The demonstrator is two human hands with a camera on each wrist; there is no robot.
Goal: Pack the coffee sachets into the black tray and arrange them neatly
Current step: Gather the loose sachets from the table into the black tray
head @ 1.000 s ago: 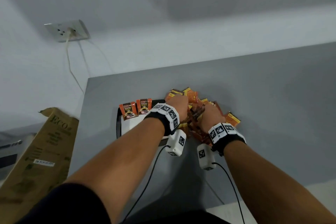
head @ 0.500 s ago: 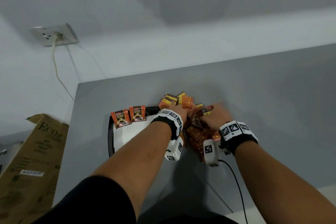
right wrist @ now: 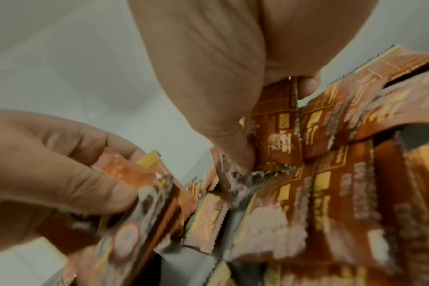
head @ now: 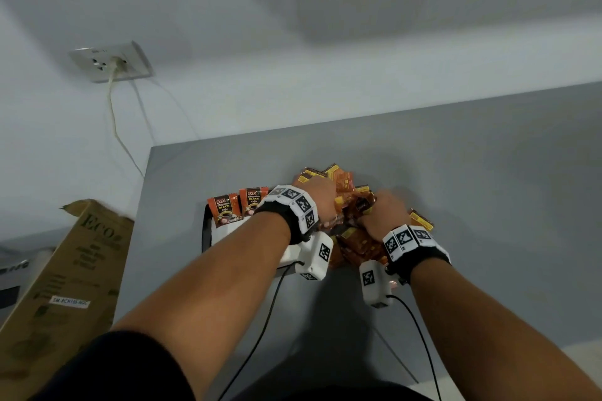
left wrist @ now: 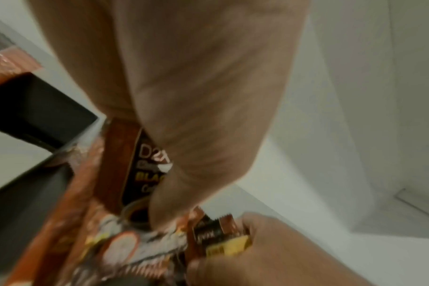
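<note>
A pile of orange-brown coffee sachets (head: pixel 355 238) lies on the grey table, right of the black tray (head: pixel 206 231). Two sachets (head: pixel 224 209) stand side by side against the tray's far wall. Both hands are dug into the pile. My left hand (head: pixel 321 197) grips a sachet (right wrist: pixel 137 195) between thumb and curled fingers; its thumb lies across the "D2X Black" print (left wrist: pixel 140 164). My right hand (head: pixel 382 213) pinches another sachet (right wrist: pixel 274 120) between thumb and fingers. In the head view the fingertips are hidden among the packets.
The tray holds a white liner (head: pixel 228 233). A cardboard box (head: pixel 65 273) leans beside the table's left edge. A wall socket (head: pixel 110 62) with a cord hangs above. Bare grey tabletop (head: pixel 488 205) stretches to the right. Wrist-camera cables (head: pixel 260 329) trail toward me.
Both hands have stayed in the pile and drawn a little closer together, fingers working among the sachets. The two sachets in the tray have not moved.
</note>
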